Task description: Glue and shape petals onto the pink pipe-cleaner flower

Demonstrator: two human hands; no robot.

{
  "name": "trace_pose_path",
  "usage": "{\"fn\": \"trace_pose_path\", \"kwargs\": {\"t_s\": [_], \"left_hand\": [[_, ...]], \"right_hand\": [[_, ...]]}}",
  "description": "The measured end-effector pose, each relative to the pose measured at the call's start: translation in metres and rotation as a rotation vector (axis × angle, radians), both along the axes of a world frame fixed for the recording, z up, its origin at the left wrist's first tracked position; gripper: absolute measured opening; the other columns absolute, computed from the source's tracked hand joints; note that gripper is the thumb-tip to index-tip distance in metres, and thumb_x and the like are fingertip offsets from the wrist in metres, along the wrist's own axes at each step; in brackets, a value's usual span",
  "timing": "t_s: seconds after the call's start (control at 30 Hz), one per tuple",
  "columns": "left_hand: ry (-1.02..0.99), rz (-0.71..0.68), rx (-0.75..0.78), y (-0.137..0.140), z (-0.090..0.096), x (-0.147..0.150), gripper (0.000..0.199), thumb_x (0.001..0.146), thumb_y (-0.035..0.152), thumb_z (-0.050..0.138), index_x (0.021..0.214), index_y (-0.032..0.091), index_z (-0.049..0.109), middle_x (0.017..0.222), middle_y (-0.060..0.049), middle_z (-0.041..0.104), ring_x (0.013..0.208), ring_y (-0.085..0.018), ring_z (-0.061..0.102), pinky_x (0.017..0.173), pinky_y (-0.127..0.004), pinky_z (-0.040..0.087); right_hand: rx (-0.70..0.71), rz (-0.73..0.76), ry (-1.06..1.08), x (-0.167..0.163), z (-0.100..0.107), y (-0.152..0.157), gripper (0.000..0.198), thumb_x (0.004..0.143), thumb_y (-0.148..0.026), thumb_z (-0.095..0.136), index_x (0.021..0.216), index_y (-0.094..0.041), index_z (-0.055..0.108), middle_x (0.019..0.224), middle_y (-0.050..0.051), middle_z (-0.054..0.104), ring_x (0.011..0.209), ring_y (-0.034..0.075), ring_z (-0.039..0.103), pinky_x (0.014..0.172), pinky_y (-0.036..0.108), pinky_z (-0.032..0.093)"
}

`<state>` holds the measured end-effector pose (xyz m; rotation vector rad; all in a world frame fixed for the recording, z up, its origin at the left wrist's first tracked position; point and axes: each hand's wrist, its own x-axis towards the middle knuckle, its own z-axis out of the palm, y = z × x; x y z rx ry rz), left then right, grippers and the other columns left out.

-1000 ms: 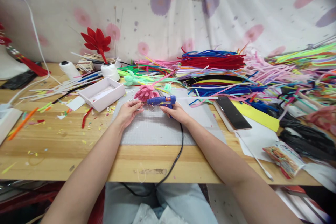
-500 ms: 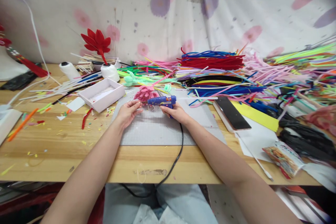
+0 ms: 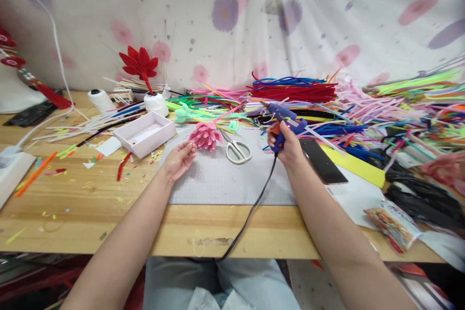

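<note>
My right hand (image 3: pixel 289 149) is wrapped round the handle of a blue glue gun (image 3: pixel 286 115), raised over the right part of the grey cutting mat (image 3: pixel 221 186). Its nozzle tilts up to the left, and a whitish glue stick (image 3: pixel 318 136) pokes out of the back. My left hand (image 3: pixel 178 161) has its fingertips pinched together at the mat's left side; whatever is in them is too small to make out. Just beyond those fingertips lies a pink pipe-cleaner flower (image 3: pixel 205 136), its stem pointing back right. Scissors (image 3: pixel 238 151) rest beside the flower.
A white box (image 3: pixel 160 141) with small beads stands behind my left hand. Bundles of coloured pipe cleaners (image 3: pixel 294 91) line the back. A red flower (image 3: pixel 140 63) stands in a thread spool (image 3: pixel 156 105). A phone (image 3: pixel 323 162) lies right; the gun's black cord (image 3: pixel 250 218) crosses the table edge.
The glue gun has moved in my right hand from beside the left fingertips to the right and up, uncovering the scissors. My left hand stays near the pink flower, fingers pinched.
</note>
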<state>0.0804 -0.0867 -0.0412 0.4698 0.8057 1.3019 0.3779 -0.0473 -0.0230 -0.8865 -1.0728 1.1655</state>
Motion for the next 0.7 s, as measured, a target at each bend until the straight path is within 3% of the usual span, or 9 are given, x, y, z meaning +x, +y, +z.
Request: {"fn": "trace_pose_path", "kwargs": {"t_s": [0.1,0.23,0.3,0.47,0.57,0.7], "left_hand": [[-0.102,-0.056,0.063,-0.003,0.001,-0.002,0.010,0.072,0.002,0.061,0.069,0.011,0.060,0.064,0.002,0.057,0.055,-0.003,0.056,0.044,-0.007,0.048],[-0.163,-0.115,0.087,-0.004,-0.001,-0.004,0.012,0.068,0.002,0.065,0.066,0.011,0.058,0.062,0.002,0.054,0.053,-0.003,0.054,0.041,-0.008,0.048],[-0.157,-0.128,0.075,-0.005,-0.001,-0.004,0.012,0.069,0.001,0.064,0.066,0.011,0.058,0.062,0.002,0.054,0.053,-0.004,0.054,0.041,-0.009,0.048],[-0.129,-0.073,0.030,-0.004,0.001,-0.003,0.011,0.075,0.001,0.056,0.071,0.010,0.059,0.065,0.000,0.057,0.055,-0.004,0.056,0.044,-0.008,0.049],[-0.093,-0.042,0.000,-0.003,0.000,-0.001,0.011,0.077,0.001,0.054,0.073,0.010,0.060,0.065,-0.001,0.059,0.056,-0.004,0.058,0.047,-0.009,0.050],[-0.070,-0.020,-0.029,-0.001,-0.002,0.002,0.012,0.078,0.000,0.053,0.074,0.010,0.060,0.065,-0.001,0.061,0.055,-0.004,0.059,0.048,-0.009,0.051]], "right_hand": [[-0.092,-0.268,-0.114,0.004,-0.015,0.006,0.042,0.061,-0.058,0.065,0.068,-0.018,0.054,0.063,-0.001,0.057,0.043,0.006,0.041,0.040,0.021,0.033],[-0.273,-0.373,-0.580,0.005,-0.041,0.005,0.041,0.065,-0.057,0.060,0.070,-0.016,0.059,0.051,-0.001,0.052,0.045,0.011,0.047,0.046,0.025,0.037],[-0.303,-0.424,-0.819,0.004,-0.047,0.004,0.043,0.070,-0.056,0.055,0.078,-0.015,0.063,0.056,0.003,0.058,0.056,0.017,0.055,0.054,0.027,0.041],[-0.311,-0.449,-1.190,0.000,-0.044,0.003,0.051,0.078,-0.055,0.048,0.103,-0.013,0.062,0.095,0.015,0.066,0.090,0.027,0.061,0.073,0.033,0.043],[-0.272,-0.384,-1.303,0.000,-0.038,-0.002,0.050,0.081,-0.053,0.045,0.106,-0.012,0.059,0.100,0.016,0.065,0.095,0.027,0.060,0.076,0.033,0.043],[-0.097,-0.376,-1.622,0.006,-0.019,-0.019,0.050,0.078,-0.049,0.052,0.106,-0.008,0.057,0.105,0.020,0.061,0.103,0.030,0.054,0.085,0.036,0.039]]}}
